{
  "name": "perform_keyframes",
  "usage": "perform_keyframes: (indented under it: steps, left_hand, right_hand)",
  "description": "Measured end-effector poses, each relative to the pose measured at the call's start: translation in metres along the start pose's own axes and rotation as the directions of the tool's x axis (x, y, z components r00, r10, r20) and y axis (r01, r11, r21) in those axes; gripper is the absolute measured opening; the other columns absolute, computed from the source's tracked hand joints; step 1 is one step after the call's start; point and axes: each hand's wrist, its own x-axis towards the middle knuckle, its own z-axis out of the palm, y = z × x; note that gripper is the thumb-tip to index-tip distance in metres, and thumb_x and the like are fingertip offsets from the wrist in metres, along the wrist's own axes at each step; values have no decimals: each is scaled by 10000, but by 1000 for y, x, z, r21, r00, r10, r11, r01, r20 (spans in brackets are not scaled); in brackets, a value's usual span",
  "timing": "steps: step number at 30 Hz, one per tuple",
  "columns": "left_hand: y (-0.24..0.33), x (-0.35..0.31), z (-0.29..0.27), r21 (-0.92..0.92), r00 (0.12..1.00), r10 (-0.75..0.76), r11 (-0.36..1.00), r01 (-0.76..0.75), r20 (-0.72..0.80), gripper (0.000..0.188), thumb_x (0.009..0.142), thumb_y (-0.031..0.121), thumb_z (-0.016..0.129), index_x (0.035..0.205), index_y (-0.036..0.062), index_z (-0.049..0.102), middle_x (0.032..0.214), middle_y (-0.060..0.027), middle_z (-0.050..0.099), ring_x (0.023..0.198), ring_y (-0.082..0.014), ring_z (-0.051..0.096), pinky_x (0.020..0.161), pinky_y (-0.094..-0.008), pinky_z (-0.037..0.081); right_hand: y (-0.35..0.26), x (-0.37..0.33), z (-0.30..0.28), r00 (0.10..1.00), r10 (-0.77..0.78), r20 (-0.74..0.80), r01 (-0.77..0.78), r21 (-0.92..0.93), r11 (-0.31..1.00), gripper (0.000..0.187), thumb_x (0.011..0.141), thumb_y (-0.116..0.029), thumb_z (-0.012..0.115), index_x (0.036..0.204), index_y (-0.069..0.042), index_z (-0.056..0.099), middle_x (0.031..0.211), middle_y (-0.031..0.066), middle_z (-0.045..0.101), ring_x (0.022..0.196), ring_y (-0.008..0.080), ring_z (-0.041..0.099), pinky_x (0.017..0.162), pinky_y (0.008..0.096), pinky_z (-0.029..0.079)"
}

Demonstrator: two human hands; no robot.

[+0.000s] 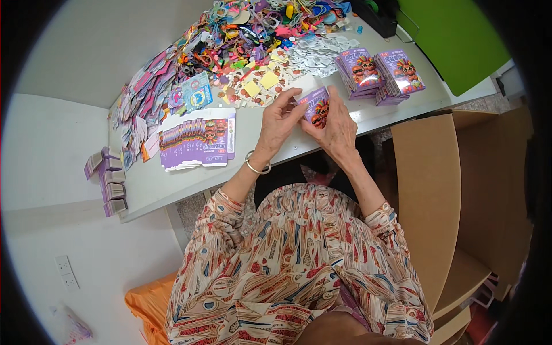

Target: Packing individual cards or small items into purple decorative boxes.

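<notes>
A small purple carton with red cartoon characters is held between my two hands above the table's near edge. My right hand wraps its right side, thumb low on the front. At its left end, my left hand has thumb and fingertips closed on the edge; the exact grip there is partly hidden. Left of my hands, a fanned row of flat purple cartons lies on the table. To the right stand two stacks of filled-looking purple cartons, a left stack and a right stack.
Small colourful trinkets heap along the back of the white table, beside printed cards, silvery packets and small stickers. Purple bundles line the left edge. An open cardboard box stands at right.
</notes>
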Motion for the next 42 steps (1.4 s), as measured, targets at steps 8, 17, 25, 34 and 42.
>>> perform_keyframes:
  steps: [8,17,25,34,42]
  left_hand:
    - [20,-8,5,270,992,18,962,-51,123,317,910,106,625,1206,-6,605,931,-57,630,806,-93,525,721,-239,454]
    - [31,-12,0,469,966,165,849,-242,200,310,910,107,600,1192,-20,605,930,-101,651,829,-148,544,776,-281,462]
    - [25,-17,3,387,973,175,895,-222,151,370,903,98,606,1255,-6,563,988,-116,655,835,-147,584,760,-273,484]
    - [25,-20,5,607,869,383,623,-494,314,395,896,37,548,1283,-20,490,1111,-216,623,870,-282,661,811,-325,509]
    - [21,-13,2,3,980,-189,982,190,67,268,916,100,615,1121,-72,628,1032,-36,671,897,-96,600,822,-244,493]
  right_hand:
    - [10,1,-3,983,-183,17,181,96,979,887,649,-268,786,1353,32,337,1173,242,531,1021,362,585,809,422,502]
    - [6,4,-8,982,-187,23,177,222,959,843,599,-248,792,1284,24,381,933,230,599,786,373,641,714,406,521]
    - [10,8,-10,943,-331,34,321,169,932,783,634,-263,775,1254,10,382,1028,211,575,891,383,628,725,430,520]
    - [15,4,-8,963,-267,33,258,171,951,834,680,-281,748,1303,44,298,932,246,614,825,415,645,701,445,527]
    - [17,-3,-3,929,-370,5,370,39,928,879,641,-295,767,1315,54,323,1001,249,597,862,398,636,725,433,517]
